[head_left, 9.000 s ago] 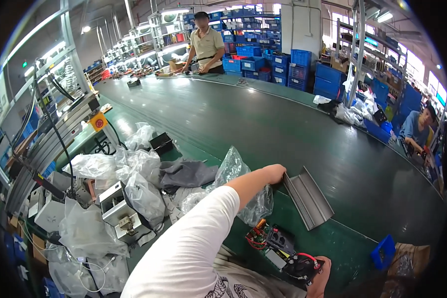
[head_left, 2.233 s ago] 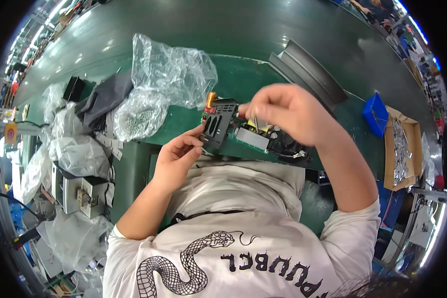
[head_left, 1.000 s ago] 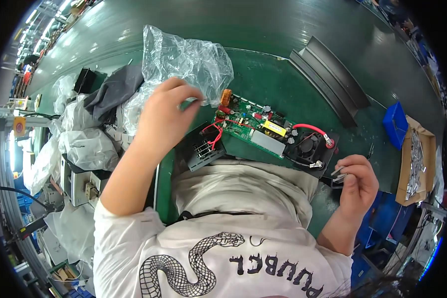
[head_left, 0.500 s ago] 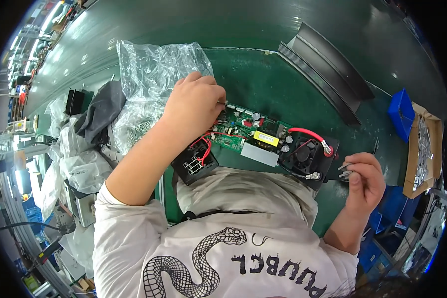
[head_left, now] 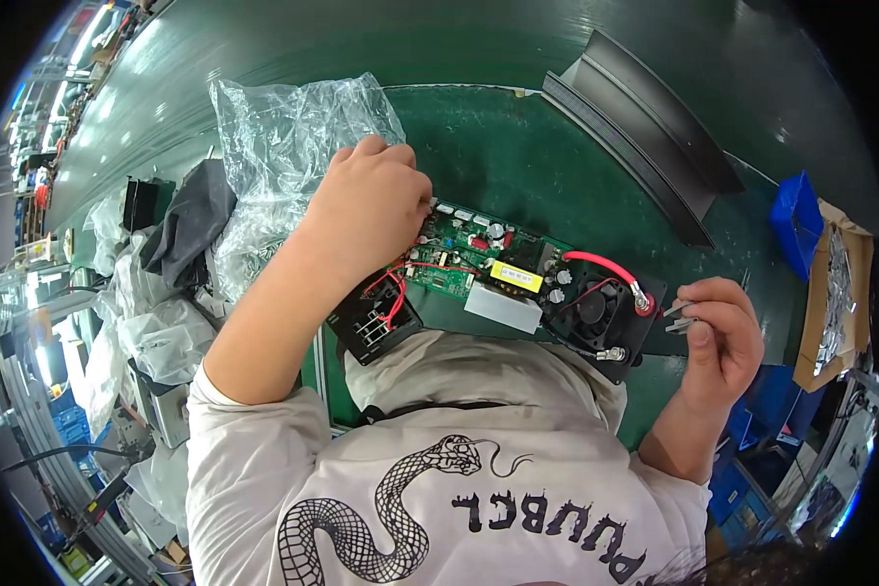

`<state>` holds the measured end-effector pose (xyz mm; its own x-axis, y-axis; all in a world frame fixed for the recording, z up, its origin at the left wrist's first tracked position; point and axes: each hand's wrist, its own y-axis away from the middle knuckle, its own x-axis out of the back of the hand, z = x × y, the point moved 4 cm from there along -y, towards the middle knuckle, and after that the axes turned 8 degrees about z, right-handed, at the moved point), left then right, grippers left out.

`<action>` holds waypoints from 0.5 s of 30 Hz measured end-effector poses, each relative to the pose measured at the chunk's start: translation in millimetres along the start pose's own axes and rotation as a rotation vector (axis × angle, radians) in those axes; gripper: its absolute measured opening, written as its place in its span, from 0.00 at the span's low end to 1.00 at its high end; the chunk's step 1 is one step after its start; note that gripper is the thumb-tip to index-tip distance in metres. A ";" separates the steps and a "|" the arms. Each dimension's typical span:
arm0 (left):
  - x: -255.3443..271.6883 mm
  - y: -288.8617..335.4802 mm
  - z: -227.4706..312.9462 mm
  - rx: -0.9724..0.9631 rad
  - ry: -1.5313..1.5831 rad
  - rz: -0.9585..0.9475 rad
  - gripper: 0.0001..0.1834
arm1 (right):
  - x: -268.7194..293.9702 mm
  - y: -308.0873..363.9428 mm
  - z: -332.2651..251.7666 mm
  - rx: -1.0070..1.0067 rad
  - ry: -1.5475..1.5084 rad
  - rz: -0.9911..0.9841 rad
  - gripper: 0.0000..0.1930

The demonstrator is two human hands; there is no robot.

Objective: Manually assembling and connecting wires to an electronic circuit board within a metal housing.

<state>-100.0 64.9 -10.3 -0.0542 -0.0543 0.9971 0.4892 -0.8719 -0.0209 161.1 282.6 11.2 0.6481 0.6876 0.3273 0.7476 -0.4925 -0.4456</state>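
This is an electronics workshop: a circuit board (head_left: 467,259) lies on the green worktop (head_left: 518,146), with a blue bin (head_left: 796,227) at right.

Green circuit board (head_left: 447,280), components up, left end hidden; yellow-labelled block (head_left: 518,277) on it; black fan panel (head_left: 596,314) at right end, thick red cable (head_left: 601,260) attached; black end panel (head_left: 400,338) at left, red-wired; grey metal strips (head_left: 683,325) pinched in right hand (head_left: 723,337).

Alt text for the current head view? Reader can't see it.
A person's left hand covers the left end of a green circuit board, fingertips hidden, while the right hand holds small grey pieces beside the black fan panel at the other end. A black panel with red wires lies nearby; a dark channel-shaped piece and clear bag lie beyond.
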 end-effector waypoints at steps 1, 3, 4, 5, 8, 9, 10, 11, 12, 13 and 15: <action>-0.1 -0.9 -0.3 -0.010 -0.010 0.000 0.06 | 0.0 -0.1 -0.4 0.001 0.001 0.000 0.12; -1.2 -0.9 -3.7 -0.003 0.008 -0.005 0.07 | -1.0 0.3 -2.5 -0.012 -0.039 0.009 0.12; -1.5 -0.2 -4.7 0.004 0.026 -0.013 0.07 | -0.1 1.0 -3.1 -0.007 -0.036 0.009 0.12; -0.5 0.1 -4.2 0.001 0.029 -0.004 0.07 | 1.6 1.6 -3.8 0.001 -0.034 0.005 0.12; -0.5 2.5 -3.6 0.061 0.052 -0.039 0.08 | 2.4 4.3 -7.6 -0.004 0.004 0.007 0.11; -2.4 3.2 -2.8 0.078 0.033 -0.053 0.09 | 3.0 5.1 -8.2 -0.027 0.029 0.014 0.11; -3.7 4.1 -1.8 0.095 0.015 -0.067 0.09 | 4.5 7.5 -9.3 -0.011 0.038 0.011 0.11; -1.6 4.6 -0.6 0.099 0.017 -0.050 0.09 | 6.3 10.3 -8.3 -0.033 0.051 0.015 0.10; -0.7 5.4 0.7 0.108 0.000 -0.067 0.09 | 8.6 12.3 -7.7 -0.055 0.064 0.020 0.09; -0.4 6.2 2.2 0.117 -0.017 -0.085 0.10 | 11.3 13.3 -8.5 -0.040 0.070 0.017 0.09; -3.3 6.0 3.8 0.115 -0.077 -0.087 0.09 | 13.2 14.9 -13.0 -0.014 0.084 0.022 0.08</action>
<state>-93.5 61.7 -13.3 -0.0357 0.0601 0.9976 0.5827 -0.8097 0.0696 182.7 277.4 19.7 0.6737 0.6297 0.3867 0.7347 -0.5147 -0.4419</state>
